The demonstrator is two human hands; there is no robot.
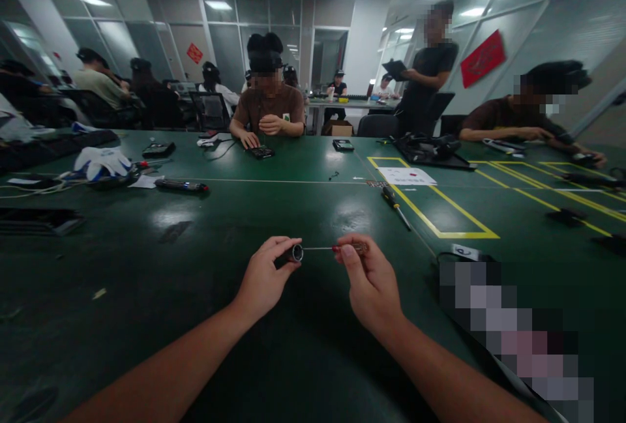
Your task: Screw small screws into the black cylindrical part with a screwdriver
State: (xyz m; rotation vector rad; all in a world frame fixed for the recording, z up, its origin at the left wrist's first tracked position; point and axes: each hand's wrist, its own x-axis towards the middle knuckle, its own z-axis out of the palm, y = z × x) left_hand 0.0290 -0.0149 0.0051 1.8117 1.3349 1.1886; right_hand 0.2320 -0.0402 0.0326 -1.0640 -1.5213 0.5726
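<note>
My left hand (267, 273) is closed around a small dark cylinder with a silver ring-shaped end (298, 253), pinched between thumb and fingers. My right hand (372, 279) grips a slim screwdriver (317, 249) by its reddish handle. The thin metal shaft lies level and points left. Its tip reaches the silver-rimmed end; whether it touches or passes behind the rim I cannot tell. Both hands are just above the green table (195, 319), and the fingers of the left hand hide most of the cylinder.
Beyond my hands lie a black-and-yellow screwdriver (397, 208), a dark pen-shaped tool (182, 186), white gloves (102, 162) and a white paper (408, 176). Yellow tape (469, 235) marks the right side. A blurred flat object (518, 338) is near right. Co-workers sit opposite.
</note>
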